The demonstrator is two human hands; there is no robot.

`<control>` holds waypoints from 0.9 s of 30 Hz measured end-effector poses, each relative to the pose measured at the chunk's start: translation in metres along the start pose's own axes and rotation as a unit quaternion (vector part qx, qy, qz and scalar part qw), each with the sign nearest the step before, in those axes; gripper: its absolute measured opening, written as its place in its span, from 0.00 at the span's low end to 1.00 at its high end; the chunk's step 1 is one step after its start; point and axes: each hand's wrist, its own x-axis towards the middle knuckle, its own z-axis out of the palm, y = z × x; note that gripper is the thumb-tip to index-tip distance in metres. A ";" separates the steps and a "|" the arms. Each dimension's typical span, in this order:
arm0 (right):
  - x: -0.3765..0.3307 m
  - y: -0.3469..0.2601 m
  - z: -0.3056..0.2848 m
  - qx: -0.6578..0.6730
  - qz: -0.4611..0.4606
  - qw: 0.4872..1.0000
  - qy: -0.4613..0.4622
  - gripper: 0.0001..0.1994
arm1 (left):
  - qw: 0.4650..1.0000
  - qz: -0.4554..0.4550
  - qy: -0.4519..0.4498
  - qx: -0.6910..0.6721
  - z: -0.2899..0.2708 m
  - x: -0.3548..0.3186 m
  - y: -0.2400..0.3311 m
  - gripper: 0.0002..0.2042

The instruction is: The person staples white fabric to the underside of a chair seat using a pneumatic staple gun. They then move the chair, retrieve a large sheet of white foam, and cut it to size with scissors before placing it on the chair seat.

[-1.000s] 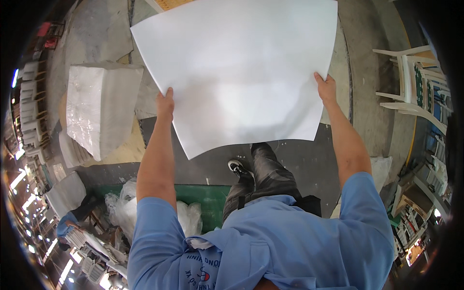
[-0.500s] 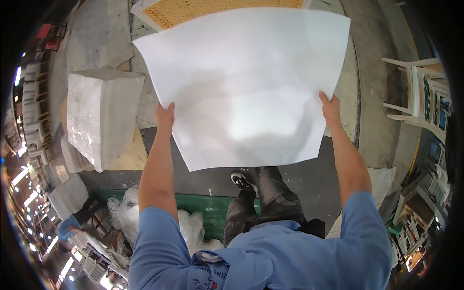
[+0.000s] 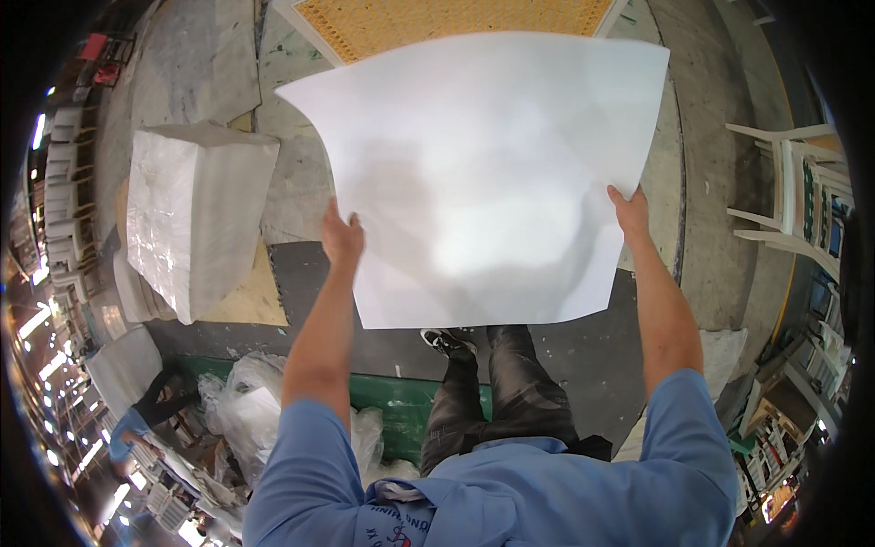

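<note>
A large, thin white sheet, bowed and smooth like foam or stiff paper, is held up in front of me by its two side edges. My left hand grips its left edge, thumb on top and the other fingers partly hidden, slightly blurred. On the opposite edge my right hand pinches the sheet, thumb on the near face and fingers mostly behind it. Beyond the sheet's far edge shows a yellow woven panel in a white frame, partly covered by the sheet in this view.
To the left stands a tall white block or stack in shiny wrapping. Crumpled clear plastic lies beside a green surface near my legs. White chair frames stand at the right. Another person is at far lower left.
My left hand has moved right and slightly nearer, and the sheet's left edge curls inward more. The whole sheet sits a little lower, so more of the yellow woven panel shows.
</note>
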 end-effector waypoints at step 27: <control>-0.045 -0.085 0.132 -0.331 -0.367 0.868 -0.045 0.31 | 0.902 0.430 0.026 -0.009 0.065 -0.016 0.154 0.32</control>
